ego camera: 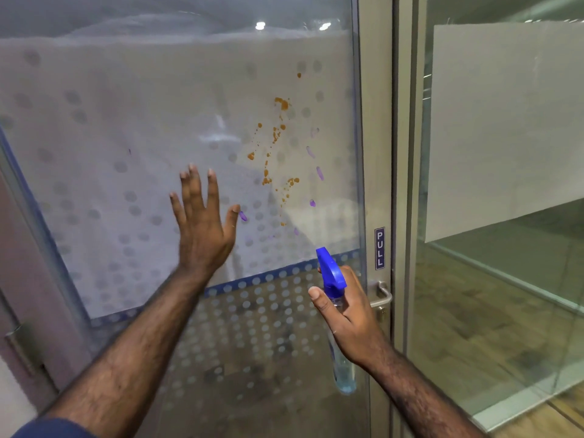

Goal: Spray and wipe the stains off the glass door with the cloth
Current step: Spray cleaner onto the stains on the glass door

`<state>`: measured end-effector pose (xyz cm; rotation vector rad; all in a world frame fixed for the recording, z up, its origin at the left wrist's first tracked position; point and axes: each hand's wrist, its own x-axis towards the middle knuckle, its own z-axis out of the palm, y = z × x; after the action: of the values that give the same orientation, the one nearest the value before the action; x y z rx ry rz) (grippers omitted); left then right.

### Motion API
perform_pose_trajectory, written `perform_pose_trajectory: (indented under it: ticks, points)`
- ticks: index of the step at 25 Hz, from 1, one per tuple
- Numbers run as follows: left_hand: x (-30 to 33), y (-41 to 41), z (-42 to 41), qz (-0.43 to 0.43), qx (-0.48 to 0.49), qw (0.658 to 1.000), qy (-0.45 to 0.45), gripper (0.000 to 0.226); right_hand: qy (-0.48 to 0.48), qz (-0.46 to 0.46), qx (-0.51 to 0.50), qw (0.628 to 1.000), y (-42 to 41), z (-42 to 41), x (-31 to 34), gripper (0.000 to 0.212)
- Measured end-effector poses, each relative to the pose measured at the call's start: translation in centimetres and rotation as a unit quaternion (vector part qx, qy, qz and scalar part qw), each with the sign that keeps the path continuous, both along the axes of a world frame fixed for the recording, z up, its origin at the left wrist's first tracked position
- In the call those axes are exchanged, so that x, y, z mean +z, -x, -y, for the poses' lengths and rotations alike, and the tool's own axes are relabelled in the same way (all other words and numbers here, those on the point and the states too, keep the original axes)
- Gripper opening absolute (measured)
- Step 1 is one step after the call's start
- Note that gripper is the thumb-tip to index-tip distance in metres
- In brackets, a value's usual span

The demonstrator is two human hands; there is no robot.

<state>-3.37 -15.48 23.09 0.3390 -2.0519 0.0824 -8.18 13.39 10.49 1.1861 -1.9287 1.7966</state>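
Note:
The glass door (142,121) fills the left and middle of the head view, with a frosted dotted panel. Orange-brown splatter stains (275,147) and a few purple smears (319,172) mark its right half. My left hand (203,226) is raised flat against or just off the glass, fingers spread, left of the stains and holding nothing. My right hand (344,308) grips the neck of a clear spray bottle with a blue trigger head (330,270), below the stains, nozzle pointing up toward the glass. No cloth is in view.
A metal door frame (377,153) with a PULL sign (379,248) and a lever handle (380,295) stands right of the bottle. Further right is a fixed glass partition (505,216) with wooden floor behind. A hinge (22,346) sits at the left edge.

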Motion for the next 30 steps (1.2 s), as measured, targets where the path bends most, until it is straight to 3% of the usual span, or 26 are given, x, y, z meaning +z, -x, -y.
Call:
perform_pose_trajectory:
  ticks: [4,8,10,14,23,30]
  points:
    - [-7.5,-1.0,-5.8,0.027,-0.180,0.980,-0.081,0.063,-0.019,0.006,-0.011,1.000,-0.9,-0.2,-1.0,0.017]
    - [-14.2,-2.4,-10.8,0.070,-0.342,0.898,-0.268,0.045,-0.002,0.011,-0.014,1.000,-1.2,-1.0,-2.5,0.025]
    - [-17.0,-3.0,-12.4,0.112,-0.389,0.859,-0.314,0.045,0.002,0.020,-0.023,1.000,-1.3,-1.8,-3.5,0.028]
    - [-21.4,-3.6,-15.8,0.209,-0.454,0.812,-0.302,0.055,-0.010,0.052,-0.047,0.997,-2.0,-4.0,-5.8,0.038]
    - [-25.8,-2.1,-25.0,0.320,-0.528,0.727,-0.301,0.079,-0.024,0.090,-0.147,0.985,-4.3,-12.7,-9.0,0.038]
    - [-27.1,-0.6,-34.2,0.355,-0.569,0.681,-0.295,0.064,-0.020,0.121,-0.227,0.966,-5.7,-20.8,-10.6,0.035]
